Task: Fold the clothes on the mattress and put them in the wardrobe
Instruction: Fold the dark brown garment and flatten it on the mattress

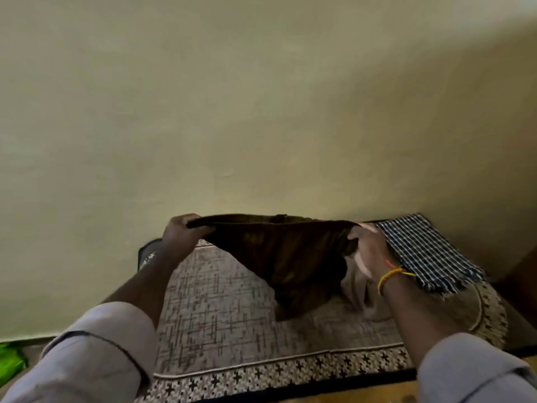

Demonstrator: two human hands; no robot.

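Note:
A dark brown garment [287, 254] hangs stretched between my two hands above the patterned mattress [220, 312]. My left hand [181, 232] grips its left top corner. At the right top corner my right hand [367, 247] holds the cloth; a yellow and orange thread band circles that wrist. The garment's lower end touches the mattress. A beige cloth [361, 298] lies crumpled on the mattress under my right hand, partly hidden by the garment. A folded blue-and-white checked cloth [427, 254] rests at the mattress's far right end.
A plain yellowish wall [261, 112] rises right behind the mattress. Something bright green [10, 363] lies on the floor at the far left. Brown floor [363, 395] shows along the mattress's near edge. A dark brown surface [523, 280] stands at the right.

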